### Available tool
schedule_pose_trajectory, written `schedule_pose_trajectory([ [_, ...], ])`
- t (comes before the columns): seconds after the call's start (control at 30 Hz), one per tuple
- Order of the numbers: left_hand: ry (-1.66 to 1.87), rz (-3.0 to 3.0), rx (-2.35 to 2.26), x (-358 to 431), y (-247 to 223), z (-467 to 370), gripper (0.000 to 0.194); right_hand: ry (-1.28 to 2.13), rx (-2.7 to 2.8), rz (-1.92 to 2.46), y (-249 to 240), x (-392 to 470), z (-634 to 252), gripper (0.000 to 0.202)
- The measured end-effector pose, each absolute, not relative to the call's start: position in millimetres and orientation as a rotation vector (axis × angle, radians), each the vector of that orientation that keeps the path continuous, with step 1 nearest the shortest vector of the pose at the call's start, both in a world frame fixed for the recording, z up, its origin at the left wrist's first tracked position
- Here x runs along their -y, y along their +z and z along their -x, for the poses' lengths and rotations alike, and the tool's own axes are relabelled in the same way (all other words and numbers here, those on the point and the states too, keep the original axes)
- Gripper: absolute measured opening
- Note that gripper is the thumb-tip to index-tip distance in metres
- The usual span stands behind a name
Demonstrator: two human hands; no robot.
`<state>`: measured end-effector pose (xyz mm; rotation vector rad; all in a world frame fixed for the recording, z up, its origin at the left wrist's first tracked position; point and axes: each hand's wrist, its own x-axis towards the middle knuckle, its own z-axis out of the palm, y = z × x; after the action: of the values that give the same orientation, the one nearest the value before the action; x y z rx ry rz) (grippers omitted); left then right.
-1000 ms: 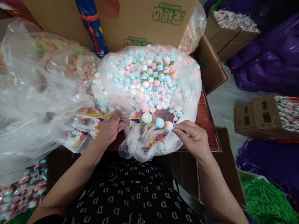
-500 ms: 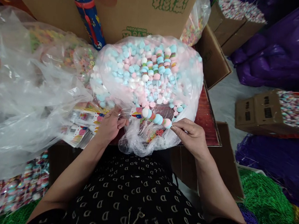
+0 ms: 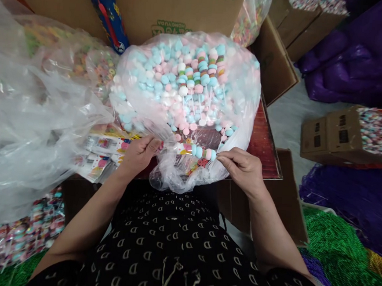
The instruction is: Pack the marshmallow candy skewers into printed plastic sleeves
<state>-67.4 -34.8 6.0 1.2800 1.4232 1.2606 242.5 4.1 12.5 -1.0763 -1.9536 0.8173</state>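
Between my hands lies a marshmallow skewer (image 3: 204,153) with blue, pink and white pieces. My right hand (image 3: 241,167) pinches the end of its stick. My left hand (image 3: 140,153) is closed on the far end of a clear printed wrapper (image 3: 183,148), which covers the skewer's left part. Below them is the open mouth of a plastic bag with a few red ring candies (image 3: 202,162). Just beyond, several unwrapped skewers (image 3: 205,73) rest on a large clear bag of pastel marshmallows (image 3: 149,87). Beside my left wrist lies a stack of printed wrappers (image 3: 98,164).
Clear bags of ring candies (image 3: 75,61) stand at the left. A large cardboard box (image 3: 178,5) and a blue tube (image 3: 105,15) are behind. The red table edge (image 3: 269,156) is at right, with cartons of candy (image 3: 330,134) and green strands (image 3: 338,247) on the floor.
The printed wrapper has slid right over more of the skewer. My left hand has turned, its thumb now pressed on the wrapper's end. My right hand keeps its pinch on the stick.
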Motion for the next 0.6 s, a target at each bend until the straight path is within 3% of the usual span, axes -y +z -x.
schedule_pose_trajectory([
  [0.23,1.187,-1.375,-1.447,38.0,9.4,66.4,0.014,0.841,2.022,1.066,8.5,-0.1,-240.4,0.022],
  [0.37,1.135,-1.374,-1.429,37.1,14.0,64.8,0.014,0.860,1.994,1.068,2.8,2.3,-238.1,0.018],
  [0.6,1.075,-1.313,-1.437,32.1,24.2,64.6,0.010,1.033,1.914,1.105,-8.4,4.4,-237.2,0.030],
])
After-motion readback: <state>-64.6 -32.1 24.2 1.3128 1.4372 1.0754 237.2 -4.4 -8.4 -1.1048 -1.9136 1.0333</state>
